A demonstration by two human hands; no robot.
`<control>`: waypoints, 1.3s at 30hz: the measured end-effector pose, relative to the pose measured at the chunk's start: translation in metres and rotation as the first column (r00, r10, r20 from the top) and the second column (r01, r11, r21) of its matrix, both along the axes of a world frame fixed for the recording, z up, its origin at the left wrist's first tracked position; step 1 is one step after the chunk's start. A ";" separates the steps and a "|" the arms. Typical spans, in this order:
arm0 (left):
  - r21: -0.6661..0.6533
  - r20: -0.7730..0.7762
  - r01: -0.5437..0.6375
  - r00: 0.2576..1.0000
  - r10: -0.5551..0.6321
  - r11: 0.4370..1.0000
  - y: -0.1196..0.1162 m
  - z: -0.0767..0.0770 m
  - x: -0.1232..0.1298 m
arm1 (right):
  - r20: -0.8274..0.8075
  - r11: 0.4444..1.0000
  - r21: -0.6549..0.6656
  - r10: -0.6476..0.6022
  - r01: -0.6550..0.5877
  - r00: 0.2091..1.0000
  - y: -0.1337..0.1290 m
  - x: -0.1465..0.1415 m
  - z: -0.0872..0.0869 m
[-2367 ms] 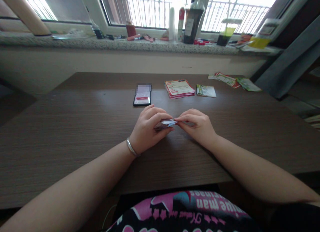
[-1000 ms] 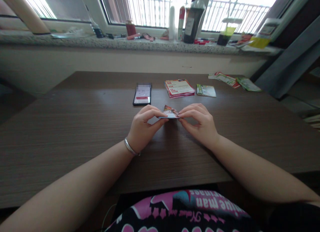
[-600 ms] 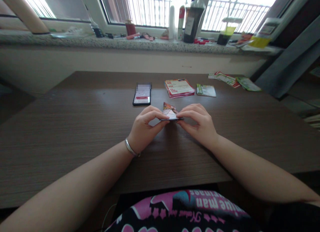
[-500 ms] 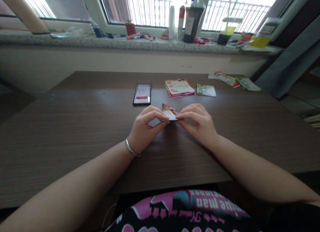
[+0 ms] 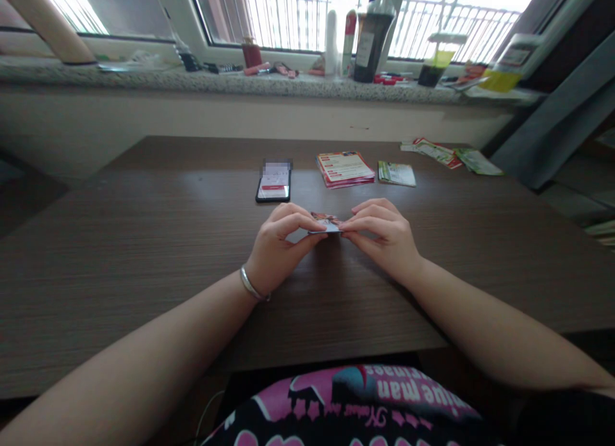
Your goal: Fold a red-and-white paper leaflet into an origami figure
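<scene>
Between my two hands is a small folded paper (image 5: 329,226), white in front with a reddish-brown printed part behind. My left hand (image 5: 283,244) pinches its left edge between thumb and fingers, with a silver bangle on the wrist. At the right edge, my right hand (image 5: 382,236) has its thumb and index finger closed on the paper. Both hands are above the brown table (image 5: 144,241). Beyond them lie a black phone (image 5: 274,182) with a lit screen, a stack of red-and-cream printed papers (image 5: 346,168) and a smaller green-and-white stack (image 5: 396,173).
Red and green paper strips (image 5: 437,152) lie at the table's back right, beside a green packet (image 5: 477,162). The stone windowsill (image 5: 288,86) behind holds a dark bottle (image 5: 371,42), a yellow container (image 5: 504,71) and several small items.
The printed part of the paper, raised before, is now lower and flatter. Fingers of my right hand have shifted slightly; my left hand stays almost in place.
</scene>
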State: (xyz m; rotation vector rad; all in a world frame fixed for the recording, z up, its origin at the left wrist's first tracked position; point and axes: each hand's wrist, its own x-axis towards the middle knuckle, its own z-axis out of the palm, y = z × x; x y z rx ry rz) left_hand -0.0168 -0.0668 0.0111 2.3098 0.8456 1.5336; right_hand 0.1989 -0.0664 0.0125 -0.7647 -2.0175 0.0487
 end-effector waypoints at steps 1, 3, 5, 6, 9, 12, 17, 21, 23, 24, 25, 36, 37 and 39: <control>-0.016 0.011 0.017 1.000 -0.017 1.000 0.000 0.000 0.000 | 0.000 1.000 -0.001 0.003 -0.003 1.000 0.000 0.000 0.000; -0.021 0.026 0.037 0.999 -0.037 0.999 0.000 -0.001 0.000 | 0.001 1.000 -0.006 0.015 -0.015 1.000 0.002 0.001 -0.001; -0.001 0.031 0.033 0.999 -0.033 0.999 0.000 -0.001 -0.001 | -0.007 1.000 -0.007 0.024 -0.024 1.000 0.003 0.001 -0.002; 0.008 0.031 0.029 0.999 -0.030 1.000 0.001 -0.001 -0.001 | -0.013 1.000 -0.005 0.027 -0.027 1.000 0.004 0.001 -0.003; 0.037 0.016 0.019 1.000 -0.020 0.999 0.001 -0.001 -0.001 | -0.041 1.000 -0.006 0.025 -0.026 0.999 0.005 0.001 -0.003; 0.082 -0.007 0.013 1.000 -0.012 0.997 0.000 -0.001 -0.002 | -0.056 1.000 -0.015 0.024 -0.025 0.998 0.003 0.000 -0.002; 0.152 -0.051 0.029 0.998 -0.022 0.988 -0.003 0.001 -0.003 | -0.054 1.000 -0.004 0.021 -0.021 0.998 0.001 0.000 -0.001; 0.154 -0.047 0.033 0.999 -0.026 0.988 -0.003 0.001 -0.004 | -0.053 1.000 0.012 0.021 -0.021 0.998 0.001 0.000 -0.001; 0.154 -0.051 0.024 0.999 -0.016 0.988 -0.002 0.000 -0.004 | -0.044 1.000 0.022 0.015 -0.014 0.999 0.001 0.001 0.000; 0.157 -0.056 0.020 0.998 -0.011 0.987 -0.002 0.000 -0.004 | -0.036 1.000 0.027 0.010 -0.009 0.999 0.001 0.001 0.000; 0.160 -0.062 0.016 0.998 -0.006 0.987 -0.001 0.000 -0.004 | -0.026 0.999 0.034 0.006 -0.005 1.000 0.000 0.001 0.001; 0.192 -0.180 -0.013 0.982 0.048 0.981 0.001 0.000 -0.003 | 0.102 0.996 0.078 -0.044 0.036 0.994 -0.008 -0.001 0.005; 0.171 -0.163 -0.016 0.986 0.045 0.985 0.001 0.000 -0.002 | 0.087 0.997 0.069 -0.038 0.032 0.995 -0.007 -0.002 0.005; 0.145 -0.142 -0.009 0.989 0.030 0.989 0.001 0.000 -0.002 | 0.051 0.999 0.042 -0.032 0.030 0.998 -0.006 -0.002 0.003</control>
